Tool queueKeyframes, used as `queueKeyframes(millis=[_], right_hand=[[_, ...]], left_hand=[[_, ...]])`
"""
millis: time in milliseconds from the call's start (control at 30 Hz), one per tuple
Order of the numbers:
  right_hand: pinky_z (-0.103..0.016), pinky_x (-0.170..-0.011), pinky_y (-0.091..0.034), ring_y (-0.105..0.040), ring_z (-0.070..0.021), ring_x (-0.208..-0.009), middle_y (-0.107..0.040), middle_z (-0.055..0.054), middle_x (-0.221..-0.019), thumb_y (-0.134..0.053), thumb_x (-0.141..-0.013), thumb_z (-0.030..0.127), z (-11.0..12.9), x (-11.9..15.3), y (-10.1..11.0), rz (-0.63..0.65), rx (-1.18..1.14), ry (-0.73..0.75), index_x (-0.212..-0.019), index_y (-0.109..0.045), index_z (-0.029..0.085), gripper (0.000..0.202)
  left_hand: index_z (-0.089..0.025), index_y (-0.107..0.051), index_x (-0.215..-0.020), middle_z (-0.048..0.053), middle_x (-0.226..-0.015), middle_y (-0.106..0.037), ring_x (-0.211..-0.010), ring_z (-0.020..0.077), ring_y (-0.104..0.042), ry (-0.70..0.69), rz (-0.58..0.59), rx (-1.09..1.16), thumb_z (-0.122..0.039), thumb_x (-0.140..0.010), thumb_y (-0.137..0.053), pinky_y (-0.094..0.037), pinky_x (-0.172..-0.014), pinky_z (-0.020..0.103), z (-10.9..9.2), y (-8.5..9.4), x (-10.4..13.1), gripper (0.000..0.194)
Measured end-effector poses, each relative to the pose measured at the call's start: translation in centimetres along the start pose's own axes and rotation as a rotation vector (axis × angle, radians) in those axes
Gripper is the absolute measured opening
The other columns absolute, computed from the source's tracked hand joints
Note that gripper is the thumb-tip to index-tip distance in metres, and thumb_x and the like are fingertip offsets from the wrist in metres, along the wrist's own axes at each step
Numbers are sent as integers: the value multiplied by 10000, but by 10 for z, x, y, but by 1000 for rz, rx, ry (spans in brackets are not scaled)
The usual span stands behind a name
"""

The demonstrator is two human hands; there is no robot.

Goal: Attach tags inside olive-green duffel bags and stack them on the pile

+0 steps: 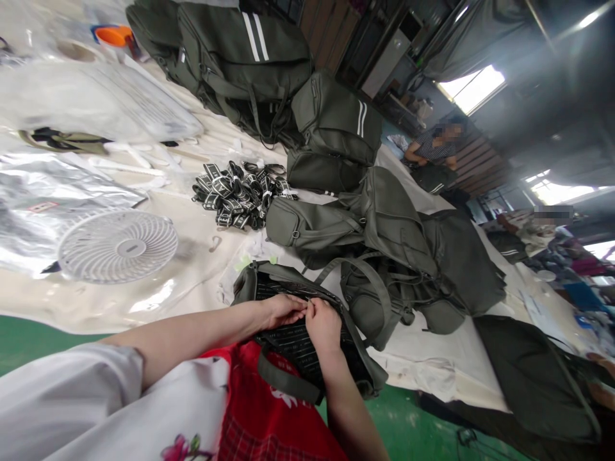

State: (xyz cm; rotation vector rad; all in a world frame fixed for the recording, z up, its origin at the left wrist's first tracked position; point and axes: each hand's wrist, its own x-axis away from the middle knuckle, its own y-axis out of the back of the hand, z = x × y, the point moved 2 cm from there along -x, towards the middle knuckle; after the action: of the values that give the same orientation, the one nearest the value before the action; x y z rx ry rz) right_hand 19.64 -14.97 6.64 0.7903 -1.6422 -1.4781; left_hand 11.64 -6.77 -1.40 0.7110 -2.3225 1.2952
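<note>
A dark green bag (369, 365) lies open at the table's front edge, against a red apron (259, 416). Its black lining (293, 349) carries rows of pale print. Over the opening, my left hand (283, 310) and my right hand (325, 325) meet fingertip to fingertip. Both are closed in a pinch. Whatever sits between the fingers is too small to make out. Just behind stand more green backpacks (394, 224), with a loop handle near my right hand. A heap of black straps with white lettering (240, 192) lies beyond the bag.
A white fan (129, 246) lies at left beside silver packaging (29, 205) and clear plastic bags (96, 102). An orange tape roll (114, 36) is farther back. Striped backpacks (250, 57) line the far side. Another person (432, 150) sits beyond the table; a green bag (533, 378) lies at right.
</note>
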Motion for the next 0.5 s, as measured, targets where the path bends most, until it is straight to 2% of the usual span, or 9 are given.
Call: queueKeyframes(millis=[100, 233, 400, 500], right_hand=[[-264, -688, -427, -673, -187, -872, -709, -60, -964, -393, -985, 222, -3, -2, 2, 38, 15, 22, -990, -651, 208, 258], [-255, -687, -428, -677, -182, -835, -714, -59, -901, -374, -983, 169, -12, 0, 0, 62, 16, 175, -929, -667, 196, 299], [-256, -685, -458, -690, -189, -805, -723, -60, -867, -343, -966, 129, -23, -1, -21, -62, -78, 311, -880, -662, 210, 340], [-264, -656, -487, -695, -199, -739, -715, -63, -790, -376, -950, 188, -29, -1, -34, -128, -151, 352, -817, -659, 217, 313]], left_hand=[[-104, -648, -739, 11, -641, -639, -499, 58, -556, 39, -52, 28, -137, -747, -730, -453, -497, 134, -1, 0, -2, 88], [-110, -611, -672, -20, -552, -565, -447, 46, -485, 34, -128, -11, -127, -727, -709, -378, -451, 135, -3, -5, 4, 113], [-129, -565, -591, -32, -519, -522, -422, 58, -417, -48, -188, -148, -92, -689, -674, -311, -442, 179, -4, -14, 10, 151], [-148, -524, -524, -47, -462, -463, -415, 72, -364, -125, -245, -275, -43, -677, -609, -265, -450, 215, -8, -15, 19, 204]])
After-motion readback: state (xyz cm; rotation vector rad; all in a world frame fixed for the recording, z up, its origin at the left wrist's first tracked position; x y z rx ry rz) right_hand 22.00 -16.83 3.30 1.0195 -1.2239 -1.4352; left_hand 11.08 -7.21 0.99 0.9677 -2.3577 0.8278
